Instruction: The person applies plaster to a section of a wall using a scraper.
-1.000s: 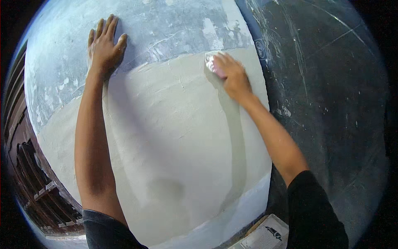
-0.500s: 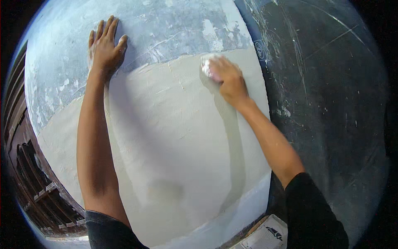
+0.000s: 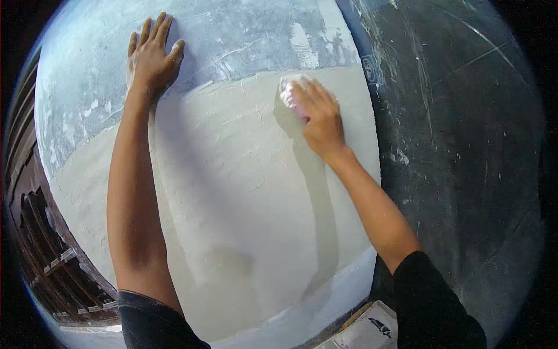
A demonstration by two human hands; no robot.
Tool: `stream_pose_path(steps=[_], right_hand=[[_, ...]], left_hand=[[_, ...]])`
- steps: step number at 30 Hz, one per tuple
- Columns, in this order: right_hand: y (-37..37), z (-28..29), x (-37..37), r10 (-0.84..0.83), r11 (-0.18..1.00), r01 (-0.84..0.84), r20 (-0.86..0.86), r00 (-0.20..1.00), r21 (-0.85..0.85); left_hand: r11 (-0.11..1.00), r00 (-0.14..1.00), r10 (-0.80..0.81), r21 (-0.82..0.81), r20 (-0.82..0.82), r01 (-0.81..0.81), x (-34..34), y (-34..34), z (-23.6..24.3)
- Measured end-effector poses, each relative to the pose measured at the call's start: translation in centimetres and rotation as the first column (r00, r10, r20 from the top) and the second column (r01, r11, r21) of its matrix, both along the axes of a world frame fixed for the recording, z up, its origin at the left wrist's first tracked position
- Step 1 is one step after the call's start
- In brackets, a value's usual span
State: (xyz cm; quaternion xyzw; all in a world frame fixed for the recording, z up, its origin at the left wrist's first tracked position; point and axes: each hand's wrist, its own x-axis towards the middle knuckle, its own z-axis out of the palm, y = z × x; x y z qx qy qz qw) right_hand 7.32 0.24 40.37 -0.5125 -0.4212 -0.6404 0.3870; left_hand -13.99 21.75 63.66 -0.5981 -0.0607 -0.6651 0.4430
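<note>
Pink-and-white pad [image 3: 286, 94] under the right hand [image 3: 323, 121], on the far right part of the cream coating [image 3: 226, 168], close to its far edge. Juts out leftward beyond the fingertips. Lies well to the right of the left hand [image 3: 153, 63] and a little nearer. Grasped from the right, with slightly blurred fingers across it. At the left hand: nothing gripped; spread and laid on the blue-grey wall surface [image 3: 232, 35], just past the coating, thumb to the right. Farther out: dark wall [image 3: 465, 174] to the right, brown slatted woodwork [image 3: 49, 256] to the left, pale container [image 3: 363, 333] at the near right, beside the black sleeve [image 3: 433, 305].
</note>
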Motion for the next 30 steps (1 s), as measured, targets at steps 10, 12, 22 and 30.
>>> stream_pose_path(steps=[10, 12, 22, 30], right_hand=[[1.4, -14.4, -6.3, 0.078, 0.992, -0.085, -0.082, 0.994, -0.090], [1.2, -8.0, -6.2, 0.073, 0.997, -0.073, -0.028, 0.997, 0.008], [1.2, -16.2, -3.9, 0.064, 0.991, -0.070, -0.058, 0.996, -0.111], [-0.9, 2.3, 1.1, 0.032, 0.990, -0.040, 0.059, 0.998, 0.136]], left_hand=[[0.998, 0.999, -0.036, 0.049, 0.024, 0.034, -0.3, 1.2, 0.0], [0.999, 0.999, -0.032, 0.037, 0.003, 0.032, -0.6, 0.8, -0.1], [0.999, 0.999, 0.045, 0.015, 0.017, -0.045, -0.9, 1.2, 0.2], [0.999, 0.999, 0.035, 0.003, 0.010, -0.035, 0.1, 0.3, 0.0]])
